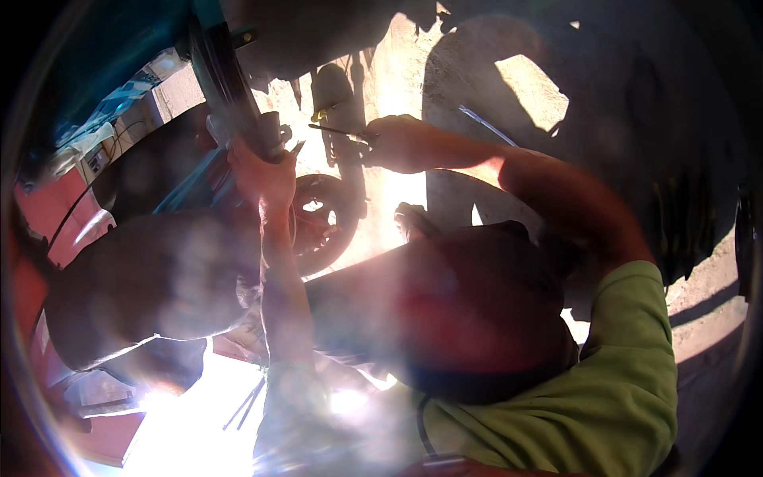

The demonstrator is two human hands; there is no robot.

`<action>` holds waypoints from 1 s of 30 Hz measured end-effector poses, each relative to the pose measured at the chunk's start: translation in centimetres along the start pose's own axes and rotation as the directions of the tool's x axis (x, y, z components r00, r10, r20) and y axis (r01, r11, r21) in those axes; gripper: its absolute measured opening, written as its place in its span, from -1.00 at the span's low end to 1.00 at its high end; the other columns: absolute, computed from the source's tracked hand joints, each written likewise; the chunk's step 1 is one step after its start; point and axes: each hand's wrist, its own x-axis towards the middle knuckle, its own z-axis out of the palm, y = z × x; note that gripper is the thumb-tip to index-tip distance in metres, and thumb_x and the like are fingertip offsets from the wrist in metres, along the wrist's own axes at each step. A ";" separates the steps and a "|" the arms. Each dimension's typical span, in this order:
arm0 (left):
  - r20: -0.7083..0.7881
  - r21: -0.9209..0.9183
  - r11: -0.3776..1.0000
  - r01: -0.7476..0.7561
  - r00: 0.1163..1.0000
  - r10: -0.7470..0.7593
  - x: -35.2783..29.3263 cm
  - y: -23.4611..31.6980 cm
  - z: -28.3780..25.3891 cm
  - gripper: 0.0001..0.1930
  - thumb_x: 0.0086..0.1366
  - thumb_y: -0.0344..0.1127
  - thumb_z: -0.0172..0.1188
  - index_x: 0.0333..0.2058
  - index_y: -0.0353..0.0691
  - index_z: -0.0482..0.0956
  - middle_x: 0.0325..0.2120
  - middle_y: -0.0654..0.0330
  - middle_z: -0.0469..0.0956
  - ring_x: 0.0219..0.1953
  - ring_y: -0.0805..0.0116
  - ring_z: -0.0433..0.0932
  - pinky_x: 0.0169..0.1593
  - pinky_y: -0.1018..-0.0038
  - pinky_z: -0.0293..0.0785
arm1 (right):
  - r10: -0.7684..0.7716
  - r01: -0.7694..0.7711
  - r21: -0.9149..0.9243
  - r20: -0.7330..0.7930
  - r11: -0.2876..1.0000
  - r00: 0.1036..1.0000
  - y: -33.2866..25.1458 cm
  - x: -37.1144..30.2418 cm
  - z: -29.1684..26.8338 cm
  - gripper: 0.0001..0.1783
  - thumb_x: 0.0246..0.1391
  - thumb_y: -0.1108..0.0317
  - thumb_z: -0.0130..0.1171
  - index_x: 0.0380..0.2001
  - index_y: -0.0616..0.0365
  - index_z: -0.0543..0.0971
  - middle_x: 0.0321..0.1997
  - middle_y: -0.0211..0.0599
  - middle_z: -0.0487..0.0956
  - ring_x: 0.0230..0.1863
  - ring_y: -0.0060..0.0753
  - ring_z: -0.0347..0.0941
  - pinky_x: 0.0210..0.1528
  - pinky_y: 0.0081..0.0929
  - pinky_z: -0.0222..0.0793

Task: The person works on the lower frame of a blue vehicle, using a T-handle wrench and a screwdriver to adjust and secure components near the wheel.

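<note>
My left hand (262,176) is closed around the end of a dark metal part (272,131) with a short round end, at the lower tip of a long dark bar (221,75). My right hand (401,143) is closed on a thin dark rod-like tool (338,130). The tool's tip points left toward the metal part, with a gap between them. Glare and deep shadow hide the finer shape of both pieces.
A dark round wheel-like piece (343,238) with holes lies on the ground below my hands. A thin pale rod (486,125) lies beyond my right forearm. Teal panelling (103,63) and reddish panels (60,203) stand at left. My bent legs (159,278) are in front of me.
</note>
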 end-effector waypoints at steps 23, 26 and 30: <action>0.024 0.066 0.998 0.013 1.000 -0.015 0.3 0.1 -0.6 -0.16 -0.04 -0.36 0.37 0.28 -0.35 0.28 0.09 -0.18 0.47 0.19 -0.22 0.43 0.20 0.00 0.45 | -0.097 0.018 0.366 0.199 0.930 0.975 -1.8 -1.1 -1.0 -0.40 0.33 0.14 -0.04 0.40 0.00 0.37 -0.28 -0.16 0.65 -0.19 -0.28 0.63 -0.08 -0.29 0.58; 0.032 0.053 0.998 0.029 0.999 -0.030 0.3 0.5 -0.7 -0.17 -0.03 -0.37 0.36 0.28 -0.34 0.28 0.10 -0.17 0.46 0.20 -0.21 0.42 0.21 -0.01 0.45 | -0.087 0.003 0.376 0.207 0.926 0.974 -1.9 -1.1 -1.2 -0.41 0.32 0.15 -0.03 0.39 0.00 0.38 -0.28 -0.16 0.65 -0.19 -0.28 0.63 -0.09 -0.29 0.58; 0.044 0.045 0.998 0.043 0.998 -0.045 0.4 0.7 -0.8 -0.18 -0.03 -0.38 0.35 0.27 -0.35 0.28 0.12 -0.16 0.46 0.21 -0.21 0.40 0.22 -0.01 0.44 | -0.088 0.015 0.368 0.181 0.930 0.980 -1.8 -1.1 -1.1 -0.42 0.31 0.18 -0.02 0.38 0.02 0.39 -0.27 -0.14 0.65 -0.18 -0.27 0.63 -0.09 -0.28 0.58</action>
